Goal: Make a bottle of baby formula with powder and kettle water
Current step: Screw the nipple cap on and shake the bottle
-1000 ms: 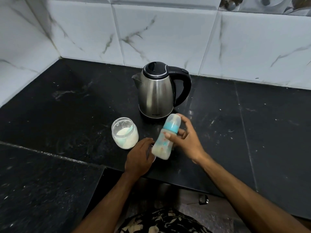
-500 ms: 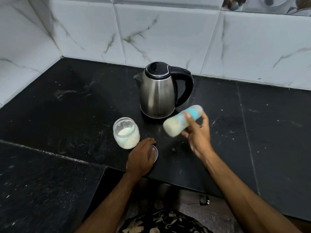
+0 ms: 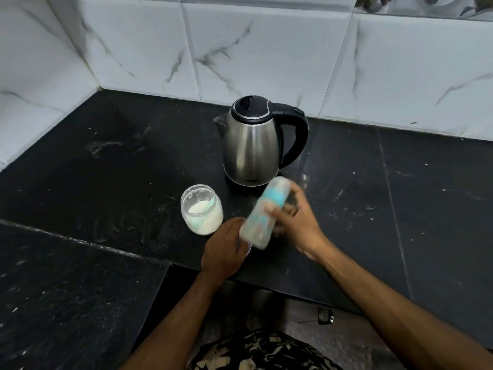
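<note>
Most of the task is looking finished: the right hand (image 3: 298, 222) is gripping the capped, tilted baby bottle (image 3: 262, 213), its fingers (image 3: 269, 209) curling round the milky, motion-blurred body just above the bench (image 3: 400, 209), likely mixing. The left hand (image 3: 222, 249) is resting beside it, fingers bent over a small lid (image 3: 248, 248). The open powder jar (image 3: 202, 210) is still waiting for closing. The kettle (image 3: 252, 145) is standing behind; small lettering near its base is too small for reading.
</note>
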`<action>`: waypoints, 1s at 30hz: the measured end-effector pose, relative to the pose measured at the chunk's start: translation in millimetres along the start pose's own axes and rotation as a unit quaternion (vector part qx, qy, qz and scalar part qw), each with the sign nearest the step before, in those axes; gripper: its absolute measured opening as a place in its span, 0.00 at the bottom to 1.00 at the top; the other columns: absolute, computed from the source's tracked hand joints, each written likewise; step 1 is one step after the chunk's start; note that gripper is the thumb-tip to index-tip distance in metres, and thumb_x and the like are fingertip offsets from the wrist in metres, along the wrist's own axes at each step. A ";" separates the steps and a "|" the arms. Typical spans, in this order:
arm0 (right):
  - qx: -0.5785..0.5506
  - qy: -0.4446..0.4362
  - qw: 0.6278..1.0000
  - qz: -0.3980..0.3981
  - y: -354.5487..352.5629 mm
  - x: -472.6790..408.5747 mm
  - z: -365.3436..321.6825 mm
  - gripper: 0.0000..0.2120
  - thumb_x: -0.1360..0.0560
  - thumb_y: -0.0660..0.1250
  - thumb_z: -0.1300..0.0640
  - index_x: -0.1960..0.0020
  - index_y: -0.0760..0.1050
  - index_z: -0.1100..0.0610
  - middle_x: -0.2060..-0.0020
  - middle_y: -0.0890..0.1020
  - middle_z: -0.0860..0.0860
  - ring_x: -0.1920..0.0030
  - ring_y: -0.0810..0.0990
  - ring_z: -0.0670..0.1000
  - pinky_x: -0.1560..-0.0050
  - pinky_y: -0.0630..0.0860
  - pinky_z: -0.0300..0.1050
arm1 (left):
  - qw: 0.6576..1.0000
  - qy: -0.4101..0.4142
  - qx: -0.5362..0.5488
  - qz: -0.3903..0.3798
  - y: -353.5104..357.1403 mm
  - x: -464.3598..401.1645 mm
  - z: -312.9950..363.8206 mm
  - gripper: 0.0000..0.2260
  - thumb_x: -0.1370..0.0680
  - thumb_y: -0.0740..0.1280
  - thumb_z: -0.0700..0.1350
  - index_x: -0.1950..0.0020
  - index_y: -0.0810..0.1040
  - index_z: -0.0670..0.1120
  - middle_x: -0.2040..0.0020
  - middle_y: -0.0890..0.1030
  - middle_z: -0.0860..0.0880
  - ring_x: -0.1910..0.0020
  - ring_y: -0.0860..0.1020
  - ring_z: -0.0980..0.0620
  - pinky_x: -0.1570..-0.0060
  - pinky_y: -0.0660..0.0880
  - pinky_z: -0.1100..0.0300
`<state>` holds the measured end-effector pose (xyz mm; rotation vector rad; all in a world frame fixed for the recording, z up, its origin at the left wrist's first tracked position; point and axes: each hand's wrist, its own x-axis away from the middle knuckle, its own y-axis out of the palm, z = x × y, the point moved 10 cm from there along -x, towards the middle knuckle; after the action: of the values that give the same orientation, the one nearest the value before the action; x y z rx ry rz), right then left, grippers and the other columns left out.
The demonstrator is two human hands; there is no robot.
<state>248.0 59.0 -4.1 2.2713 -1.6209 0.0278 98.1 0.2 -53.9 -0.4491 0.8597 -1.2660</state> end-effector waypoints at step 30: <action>-0.160 -0.044 0.981 0.099 -35.7 -14.8 -4.2 0.29 0.30 0.72 0.55 0.32 0.66 0.49 0.47 0.83 0.53 0.48 0.84 0.53 0.56 0.83 0.54 | 1.000 -0.025 -0.008 0.001 -1.2 -0.1 -1.7 0.17 0.23 0.60 0.48 0.40 0.80 0.44 0.39 0.81 0.49 0.38 0.76 0.54 0.35 0.63 0.72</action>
<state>276.4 83.9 -13.0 1.8884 -1.7490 -0.2691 96.0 0.2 -54.0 -0.4906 0.8298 -1.2414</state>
